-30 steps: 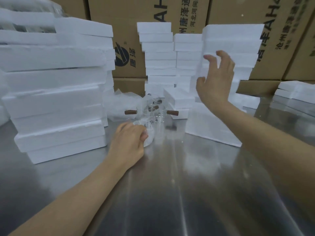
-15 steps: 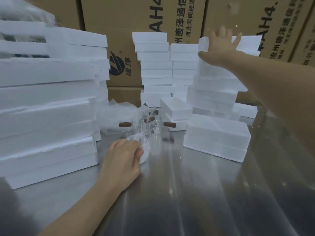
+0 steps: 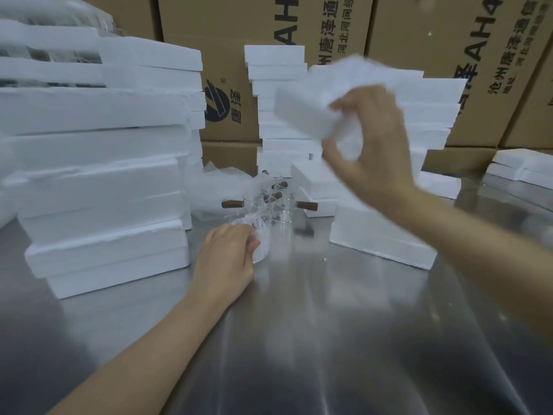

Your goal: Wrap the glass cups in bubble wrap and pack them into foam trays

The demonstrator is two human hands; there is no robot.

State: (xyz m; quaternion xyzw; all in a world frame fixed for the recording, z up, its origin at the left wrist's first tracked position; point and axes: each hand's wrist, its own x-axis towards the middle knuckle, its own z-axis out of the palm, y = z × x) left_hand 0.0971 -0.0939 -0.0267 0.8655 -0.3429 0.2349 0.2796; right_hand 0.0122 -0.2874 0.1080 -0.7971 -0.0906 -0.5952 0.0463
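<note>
While my right grip (image 3: pixel 368 139) pinches a light, crumbly foam tray (image 3: pixel 302 112) by its edge, my left grip (image 3: pixel 227 256) cradles the wrapped cup (image 3: pixel 257 235) — fragile, slippery — mid-desk.

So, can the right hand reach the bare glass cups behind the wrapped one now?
Probably not yet: the right hand grips a foam tray up in the air. The glass cups stand uncovered, so freeing the hand should suffice.

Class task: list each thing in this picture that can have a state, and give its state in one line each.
Left hand: grips the wrapped cup.
Wrapped cup: on the table, in bubble wrap.
Right hand: holds a foam tray.
Foam tray: lifted, tilted, blurred.
Bare cups: upright, unwrapped.
Foam stacks: piled on the table.
</note>
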